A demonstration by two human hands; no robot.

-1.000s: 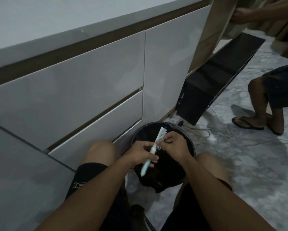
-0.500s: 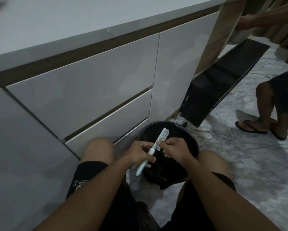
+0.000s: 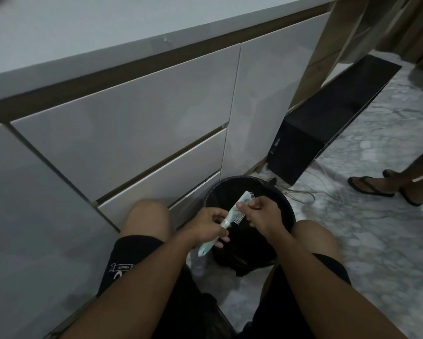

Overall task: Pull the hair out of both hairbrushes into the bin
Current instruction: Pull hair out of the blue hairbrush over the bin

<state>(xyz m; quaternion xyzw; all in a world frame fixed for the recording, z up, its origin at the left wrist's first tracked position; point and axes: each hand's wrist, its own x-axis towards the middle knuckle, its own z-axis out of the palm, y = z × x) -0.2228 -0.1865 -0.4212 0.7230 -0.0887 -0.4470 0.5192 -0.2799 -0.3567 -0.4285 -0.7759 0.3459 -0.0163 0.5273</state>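
- Head view: person sat low on the marble floor (image 3: pixel 376 241), knees either side of a black bin (image 3: pixel 285 206).
- Bin was round, lined with a dark bag, standing just beside the white drawer fronts (image 3: pixel 137 133) of a cabinet.
- Left hand (image 3: pixel 206 225) was closed around the handle of a pale blue hairbrush (image 3: pixel 226 221); handle end stuck out below the fist.
- Brush was tilted, head pointing up and away, bristles facing right, held over the bin opening.
- Right hand (image 3: pixel 260 212) was curled at the brush head, fingers pinched in among the bristles; thumb lay on the brush's upper edge.
- Could not tell whether hair was between the fingers; too dark and small.
- Only one hairbrush was visible.
- Contents of the bin were not readable against the black liner.
- A black flat panel (image 3: pixel 332 123) lay on the floor past the bin, against the cabinet's far end.
- Thin pale cables (image 3: pixel 327 192) trailed over the floor to the right of the bin.
- Another person's feet in dark flip-flops (image 3: pixel 369 185) stood at the right edge, well apart from the bin.
- White tabletop (image 3: pixel 107 28) ran across the top of the cabinet.
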